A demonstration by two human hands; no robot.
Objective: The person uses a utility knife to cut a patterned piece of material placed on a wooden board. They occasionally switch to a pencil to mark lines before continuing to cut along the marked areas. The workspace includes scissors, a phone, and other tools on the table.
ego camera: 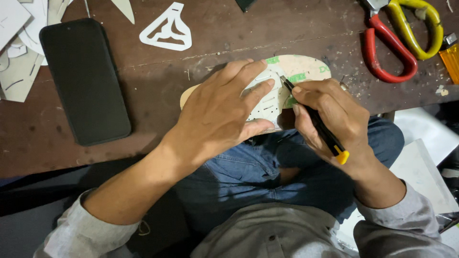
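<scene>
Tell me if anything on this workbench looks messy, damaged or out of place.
Pale crumbs and scraps litter the scratched brown table near the scissors, and cut white offcuts pile up beside the phone. Nothing looks broken.

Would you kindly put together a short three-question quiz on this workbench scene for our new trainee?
1. True or false: the left hand presses flat on the white perforated sheet.
2. What does the right hand hold? A) the scissors B) a black craft knife with a yellow end C) the phone
3. Fill in: the black phone lies on the brown table to the ____ of both hands.

Key
1. True.
2. B: the craft knife, its tip at the sheet's edge; the red and yellow scissors lie untouched.
3. Left.
</scene>
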